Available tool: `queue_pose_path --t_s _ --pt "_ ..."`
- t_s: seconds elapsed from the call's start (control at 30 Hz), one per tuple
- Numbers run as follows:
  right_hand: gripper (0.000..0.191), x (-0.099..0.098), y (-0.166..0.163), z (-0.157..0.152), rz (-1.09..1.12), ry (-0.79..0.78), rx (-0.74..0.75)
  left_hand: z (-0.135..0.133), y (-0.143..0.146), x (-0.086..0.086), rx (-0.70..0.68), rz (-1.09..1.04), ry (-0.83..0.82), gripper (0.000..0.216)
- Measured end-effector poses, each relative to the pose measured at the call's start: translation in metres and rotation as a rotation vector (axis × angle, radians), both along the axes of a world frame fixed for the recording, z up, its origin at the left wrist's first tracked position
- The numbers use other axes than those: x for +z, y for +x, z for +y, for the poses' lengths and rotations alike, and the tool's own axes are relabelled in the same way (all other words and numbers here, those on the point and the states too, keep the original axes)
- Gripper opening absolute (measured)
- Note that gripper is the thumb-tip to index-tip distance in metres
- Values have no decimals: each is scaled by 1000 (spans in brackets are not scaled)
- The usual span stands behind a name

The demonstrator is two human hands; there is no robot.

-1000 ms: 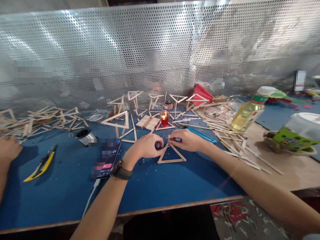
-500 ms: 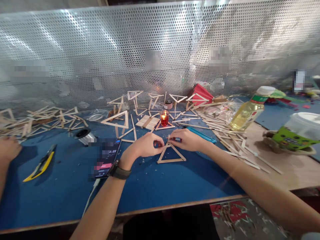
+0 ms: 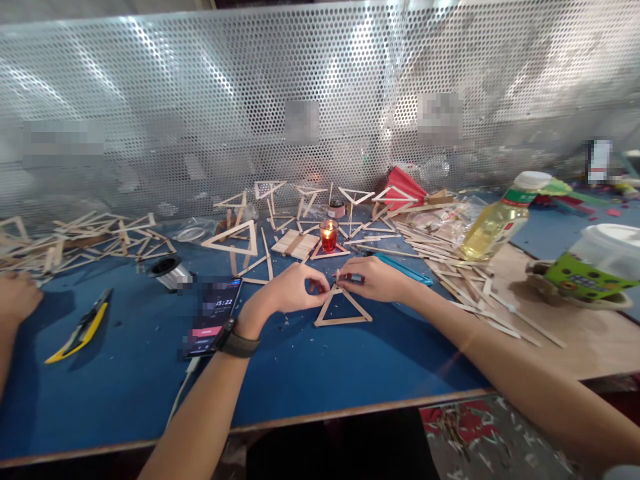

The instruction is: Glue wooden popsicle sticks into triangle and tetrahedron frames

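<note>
A triangle of thin wooden sticks (image 3: 343,321) lies on the blue tabletop (image 3: 320,373), its tip pointing away from me. My left hand (image 3: 299,288) pinches at the left of that tip, thumb and forefinger curled together. From the other side my right hand (image 3: 373,278) is closed on a short upright wooden stick (image 3: 337,275) at the tip. Fingers partly cover the joint. Just beyond my hands a lit candle in a red glass (image 3: 329,237) stands between sticks, with a stack of flat wooden sticks (image 3: 295,245) to its left.
Stick frames (image 3: 233,240) stand along the back and left. A phone (image 3: 215,317), wire spool (image 3: 171,273) and yellow utility knife (image 3: 83,330) lie left, near another person's hand (image 3: 20,297). Loose sticks (image 3: 465,287), an oil bottle (image 3: 500,217) and a plastic tub (image 3: 595,263) are right.
Both hands stay at the triangle's tip with hardly any movement. The left wrist has shifted very slightly to the left.
</note>
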State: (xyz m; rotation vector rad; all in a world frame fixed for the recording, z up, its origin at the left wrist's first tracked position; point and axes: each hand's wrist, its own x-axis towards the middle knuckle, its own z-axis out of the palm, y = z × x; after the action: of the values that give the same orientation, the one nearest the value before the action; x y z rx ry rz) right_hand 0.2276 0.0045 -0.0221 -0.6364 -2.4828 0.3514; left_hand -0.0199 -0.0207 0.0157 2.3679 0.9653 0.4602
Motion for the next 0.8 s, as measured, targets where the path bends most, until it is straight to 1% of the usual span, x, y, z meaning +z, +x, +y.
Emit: queue_pose_path --t_s 0.33,0.5,0.8 --pt "22 4 4 -5 9 5 -26 -2 3 0 -3 14 6 17" --pt "21 1 4 -3 -4 23 -29 -2 4 0 -11 5 6 19" --pt "20 -3 -2 0 -38 14 -18 -2 4 0 -20 26 17 17"
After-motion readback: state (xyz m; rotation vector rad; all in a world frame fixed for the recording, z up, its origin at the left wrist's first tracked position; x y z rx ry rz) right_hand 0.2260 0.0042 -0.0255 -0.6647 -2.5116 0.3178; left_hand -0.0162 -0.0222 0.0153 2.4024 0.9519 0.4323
